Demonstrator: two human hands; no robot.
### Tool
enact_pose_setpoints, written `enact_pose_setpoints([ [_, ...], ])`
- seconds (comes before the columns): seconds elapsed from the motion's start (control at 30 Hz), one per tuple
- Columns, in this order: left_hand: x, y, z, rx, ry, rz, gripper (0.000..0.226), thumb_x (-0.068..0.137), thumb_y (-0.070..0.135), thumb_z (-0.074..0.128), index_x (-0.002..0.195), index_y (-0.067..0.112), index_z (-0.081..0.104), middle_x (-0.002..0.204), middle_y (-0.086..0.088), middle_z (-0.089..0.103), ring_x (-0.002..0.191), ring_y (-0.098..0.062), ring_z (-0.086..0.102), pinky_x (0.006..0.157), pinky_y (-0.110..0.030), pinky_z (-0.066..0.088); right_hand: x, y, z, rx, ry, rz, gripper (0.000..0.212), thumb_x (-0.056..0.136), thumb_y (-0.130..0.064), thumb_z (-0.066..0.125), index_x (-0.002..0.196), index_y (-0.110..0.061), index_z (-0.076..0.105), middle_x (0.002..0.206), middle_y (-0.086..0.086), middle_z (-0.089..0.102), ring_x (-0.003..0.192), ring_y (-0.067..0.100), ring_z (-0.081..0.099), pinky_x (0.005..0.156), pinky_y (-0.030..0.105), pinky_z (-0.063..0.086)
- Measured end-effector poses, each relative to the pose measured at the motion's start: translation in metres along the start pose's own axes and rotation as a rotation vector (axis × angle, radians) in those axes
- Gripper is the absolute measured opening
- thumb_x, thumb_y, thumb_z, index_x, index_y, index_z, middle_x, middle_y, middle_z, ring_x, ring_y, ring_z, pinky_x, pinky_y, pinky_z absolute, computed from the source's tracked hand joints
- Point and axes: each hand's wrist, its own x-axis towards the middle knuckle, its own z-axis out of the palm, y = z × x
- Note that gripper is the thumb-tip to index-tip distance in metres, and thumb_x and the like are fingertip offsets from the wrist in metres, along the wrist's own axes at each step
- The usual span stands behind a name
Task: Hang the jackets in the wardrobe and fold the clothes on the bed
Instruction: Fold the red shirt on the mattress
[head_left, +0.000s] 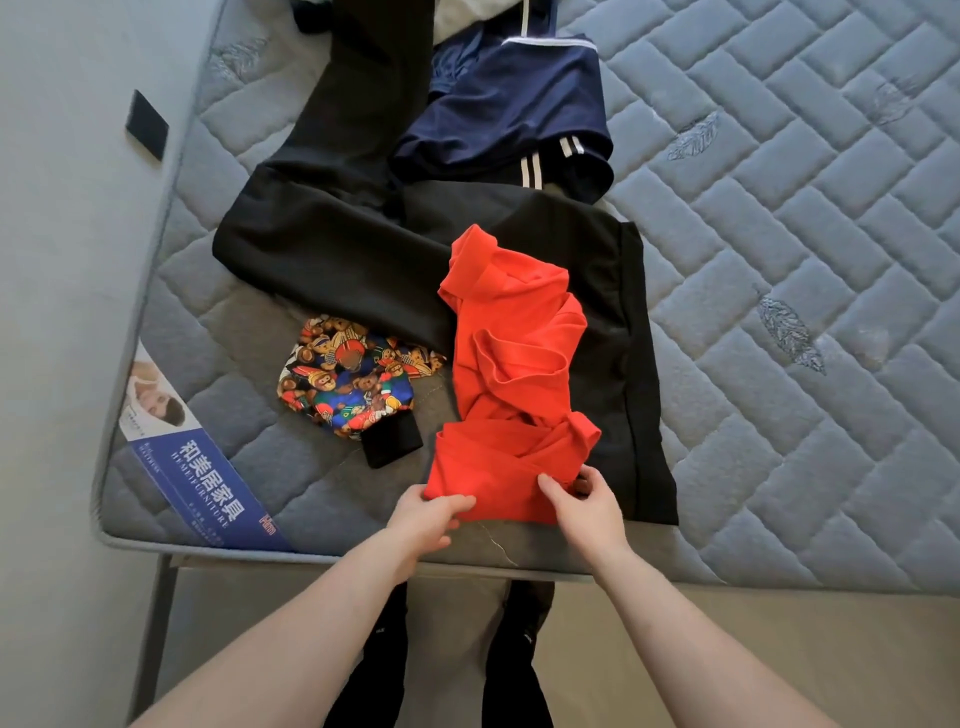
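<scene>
A crumpled red garment (511, 364) lies on top of black trousers (363, 249) near the front edge of the bed (779, 260). My left hand (426, 519) pinches its near left corner. At the near right edge, my right hand (584, 506) pinches a fold of the same red garment. To the left lies a small teddy-bear print piece (348, 387) with a black cuff. Further back sits a navy garment (514, 109) with white stripes.
The quilted grey mattress stretches to the right of the clothes. A blue label (208, 483) is stuck to its front left corner. A grey wall (62, 208) runs along the left side. My legs stand on the floor (727, 649) below the bed edge.
</scene>
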Motion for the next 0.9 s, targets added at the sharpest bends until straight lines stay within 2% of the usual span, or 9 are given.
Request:
enact_pose_setpoints([
  [0.13,0.006,0.008,0.007,-0.084,0.023,0.029,0.040,0.085,0.042,0.081,0.115,0.021,0.064,0.101,0.004,0.071,0.084,-0.013,0.064,0.069,-0.030,0.049,0.011,-0.009,-0.006,-0.003,-0.066,-0.012,0.011,0.090,-0.042,0.074,0.092,-0.036,0.064,0.100,-0.013,0.071,0.094,0.011,0.066,0.082,0.033,0.049],
  [0.23,0.001,0.005,0.003,-0.142,0.053,0.070,0.030,0.083,0.035,0.081,0.109,0.027,0.069,0.102,0.006,0.074,0.089,-0.014,0.068,0.068,-0.028,0.052,0.009,-0.006,-0.009,0.061,-0.121,0.044,0.006,0.091,-0.036,0.070,0.094,-0.034,0.066,0.103,-0.010,0.071,0.096,0.012,0.066,0.084,0.035,0.053],
  [0.3,-0.010,-0.002,0.000,-0.163,0.057,0.060,0.027,0.081,0.027,0.080,0.105,0.024,0.069,0.106,0.000,0.075,0.097,-0.019,0.072,0.074,-0.034,0.061,0.001,0.001,-0.009,0.075,-0.175,0.111,0.011,0.092,-0.033,0.068,0.102,-0.029,0.066,0.106,-0.005,0.072,0.097,0.016,0.069,0.087,0.039,0.058],
  [0.4,-0.035,-0.021,-0.006,-0.121,0.086,0.000,0.027,0.079,0.018,0.076,0.104,0.013,0.067,0.108,-0.012,0.074,0.099,-0.029,0.072,0.084,-0.047,0.063,-0.023,0.012,-0.007,0.054,-0.277,0.250,0.024,0.092,-0.027,0.068,0.113,-0.017,0.063,0.108,0.006,0.072,0.090,0.023,0.072,0.075,0.039,0.062],
  [0.53,-0.081,-0.050,-0.016,-0.039,0.050,-0.141,0.022,0.082,0.009,0.071,0.102,0.013,0.064,0.106,-0.011,0.071,0.090,-0.024,0.070,0.057,-0.031,0.060,-0.066,0.028,-0.015,-0.138,-0.398,0.384,0.025,0.089,-0.025,0.067,0.110,-0.014,0.059,0.091,0.006,0.062,0.071,0.020,0.058,0.060,0.028,0.050],
  [0.63,-0.106,-0.062,-0.020,-0.048,0.024,-0.207,0.020,0.084,0.012,0.074,0.101,0.012,0.063,0.096,-0.009,0.070,0.077,-0.020,0.068,0.050,-0.027,0.056,-0.092,0.037,-0.022,-0.186,-0.448,0.456,0.014,0.089,-0.023,0.066,0.101,-0.020,0.058,0.082,0.000,0.056,0.065,0.014,0.053,0.056,0.022,0.045],
  [0.7,-0.116,-0.060,-0.021,-0.089,0.039,-0.159,0.024,0.084,0.016,0.077,0.102,0.010,0.061,0.099,-0.010,0.069,0.077,-0.021,0.068,0.051,-0.028,0.057,-0.100,0.038,-0.026,-0.135,-0.427,0.458,0.016,0.090,-0.023,0.067,0.104,-0.020,0.060,0.084,-0.001,0.058,0.066,0.014,0.054,0.056,0.022,0.044],
  [0.77,-0.119,-0.046,-0.019,-0.086,0.074,-0.038,0.040,0.082,0.020,0.081,0.111,0.011,0.055,0.109,-0.009,0.067,0.086,-0.022,0.072,0.054,-0.030,0.059,-0.100,0.031,-0.031,-0.032,-0.377,0.438,0.022,0.089,-0.024,0.070,0.109,-0.018,0.061,0.082,0.000,0.059,0.062,0.013,0.053,0.052,0.022,0.041],
  [0.9,-0.110,0.011,-0.015,-0.073,0.112,0.139,0.075,0.078,0.034,0.087,0.135,0.018,0.041,0.121,-0.006,0.061,0.071,-0.019,0.077,0.057,-0.035,0.062,-0.077,0.004,-0.039,0.172,-0.220,0.394,0.021,0.090,-0.022,0.075,0.104,-0.014,0.061,0.046,-0.007,0.051,0.034,0.006,0.044,0.039,0.017,0.037],
])
